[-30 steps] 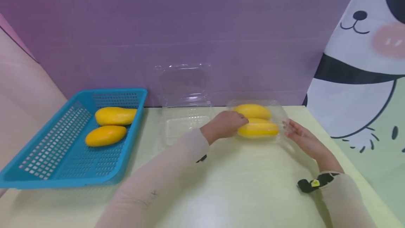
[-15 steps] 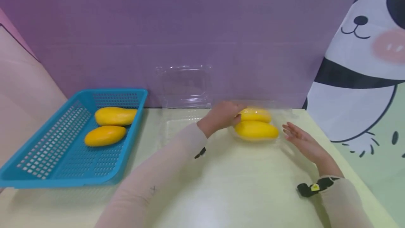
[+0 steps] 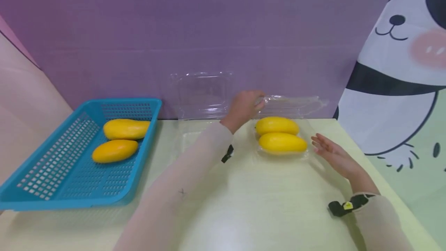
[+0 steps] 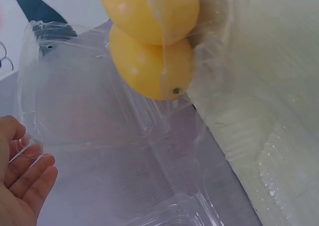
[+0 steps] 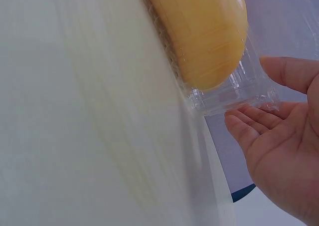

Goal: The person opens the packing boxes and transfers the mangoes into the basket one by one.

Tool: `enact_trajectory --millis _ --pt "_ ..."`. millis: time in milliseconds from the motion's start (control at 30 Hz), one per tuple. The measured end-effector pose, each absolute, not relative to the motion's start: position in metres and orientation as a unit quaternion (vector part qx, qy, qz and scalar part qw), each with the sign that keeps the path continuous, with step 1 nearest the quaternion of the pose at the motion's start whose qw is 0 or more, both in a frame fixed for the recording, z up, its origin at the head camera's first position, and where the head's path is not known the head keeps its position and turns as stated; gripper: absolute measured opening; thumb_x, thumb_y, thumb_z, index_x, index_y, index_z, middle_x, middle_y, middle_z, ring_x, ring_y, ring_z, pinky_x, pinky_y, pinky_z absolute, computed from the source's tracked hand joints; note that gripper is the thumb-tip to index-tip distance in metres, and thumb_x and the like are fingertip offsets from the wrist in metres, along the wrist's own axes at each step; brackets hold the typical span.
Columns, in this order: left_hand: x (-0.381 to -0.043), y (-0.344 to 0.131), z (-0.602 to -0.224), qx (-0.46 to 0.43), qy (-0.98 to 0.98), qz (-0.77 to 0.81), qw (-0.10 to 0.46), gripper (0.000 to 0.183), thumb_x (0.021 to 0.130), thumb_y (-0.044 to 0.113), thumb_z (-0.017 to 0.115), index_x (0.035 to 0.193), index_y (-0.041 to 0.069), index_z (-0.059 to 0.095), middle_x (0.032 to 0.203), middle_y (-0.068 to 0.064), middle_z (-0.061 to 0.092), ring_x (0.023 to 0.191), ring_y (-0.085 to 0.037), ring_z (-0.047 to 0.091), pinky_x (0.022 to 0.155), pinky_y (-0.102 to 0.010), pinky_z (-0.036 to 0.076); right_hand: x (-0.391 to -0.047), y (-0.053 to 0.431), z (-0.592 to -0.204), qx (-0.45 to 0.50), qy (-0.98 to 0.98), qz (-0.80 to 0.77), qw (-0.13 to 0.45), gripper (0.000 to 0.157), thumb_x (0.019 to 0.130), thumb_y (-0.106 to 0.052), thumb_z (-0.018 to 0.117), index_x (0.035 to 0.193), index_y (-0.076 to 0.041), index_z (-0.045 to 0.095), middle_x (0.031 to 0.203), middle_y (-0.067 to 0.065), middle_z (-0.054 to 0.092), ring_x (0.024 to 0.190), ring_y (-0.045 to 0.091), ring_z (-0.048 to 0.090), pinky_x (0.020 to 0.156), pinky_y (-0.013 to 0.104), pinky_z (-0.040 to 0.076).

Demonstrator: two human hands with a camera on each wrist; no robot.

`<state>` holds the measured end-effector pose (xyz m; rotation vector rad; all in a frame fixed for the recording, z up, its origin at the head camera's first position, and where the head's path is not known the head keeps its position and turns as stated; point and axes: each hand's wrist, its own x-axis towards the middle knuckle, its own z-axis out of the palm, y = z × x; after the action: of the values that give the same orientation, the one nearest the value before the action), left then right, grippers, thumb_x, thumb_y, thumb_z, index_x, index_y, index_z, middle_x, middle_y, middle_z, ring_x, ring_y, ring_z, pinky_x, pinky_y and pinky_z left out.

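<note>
Just swung the clear clamshell lid [image 3: 292,107] up, pinching its edge in the left hand [image 3: 245,107], apparently making two mangoes [image 3: 283,143] reachable in the base [image 5: 222,105], far right on the counter [image 3: 265,200], with the right hand [image 3: 336,160] released nearby.

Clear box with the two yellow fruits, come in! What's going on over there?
Left hand holding raised lid. Right hand by box, not gripping. Two yellow fruits inside, uncovered. Nothing visible blocking lid.

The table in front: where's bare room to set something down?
Free: the pale tabletop between both pale sleeves, in front of two yellow oval fruits. Crowded: the back, with two clear plastic containers, left hand and right hand; the left, under a blue plastic basket.
</note>
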<state>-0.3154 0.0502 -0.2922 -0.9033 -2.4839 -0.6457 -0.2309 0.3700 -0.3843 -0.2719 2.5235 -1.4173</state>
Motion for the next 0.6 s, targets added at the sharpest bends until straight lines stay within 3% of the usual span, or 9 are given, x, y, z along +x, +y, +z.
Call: enact_trajectory --millis 100,200,467,600 --pt "-0.322 0.051 -0.292 -0.289 -0.892 -0.285 0.197 0.024 0.093 0.019 0.056 0.111 0.008 0.067 0.103 -0.003 0.072 0.071 -0.011 0.062 0.067 -0.016 0.05 -0.231 0.371 -0.385 -0.088 0.863 -0.483 0.12 0.074 0.101 -0.031 0.041 0.15 -0.002 -0.006 0.156 0.023 0.004 0.139 0.048 0.007 0.107 0.067 0.012" --pt "-0.329 0.05 -0.294 -0.259 -0.884 -0.344 0.183 0.023 0.093 0.019 0.057 0.11 0.008 0.067 0.104 -0.003 0.071 0.087 -0.014 0.065 0.079 -0.021 0.053 -0.231 0.372 -0.386 -0.087 0.864 -0.481 0.121 0.073 0.101 -0.031 0.041 0.15 -0.002 -0.006 0.156 0.022 0.004 0.14 0.047 0.008 0.108 0.066 0.012" --pt "-0.345 0.05 -0.291 -0.217 -0.873 -0.402 0.168 0.019 0.09 0.021 0.063 0.105 0.009 0.066 0.102 -0.002 0.069 0.091 -0.013 0.063 0.081 -0.021 0.052 -0.229 0.37 -0.386 -0.096 0.862 -0.484 0.114 0.072 0.101 -0.029 0.041 0.149 -0.001 -0.004 0.156 0.023 0.005 0.139 0.048 0.009 0.107 0.066 0.013" --pt "-0.351 0.05 -0.29 -0.208 -0.872 -0.414 0.157 0.023 0.09 0.013 0.062 0.113 0.008 0.064 0.108 -0.004 0.068 0.096 -0.014 0.063 0.086 -0.021 0.051 -0.229 0.37 -0.386 -0.098 0.867 -0.475 0.116 0.071 0.101 -0.029 0.041 0.15 -0.001 -0.004 0.156 0.023 0.006 0.139 0.048 0.01 0.109 0.062 0.016"
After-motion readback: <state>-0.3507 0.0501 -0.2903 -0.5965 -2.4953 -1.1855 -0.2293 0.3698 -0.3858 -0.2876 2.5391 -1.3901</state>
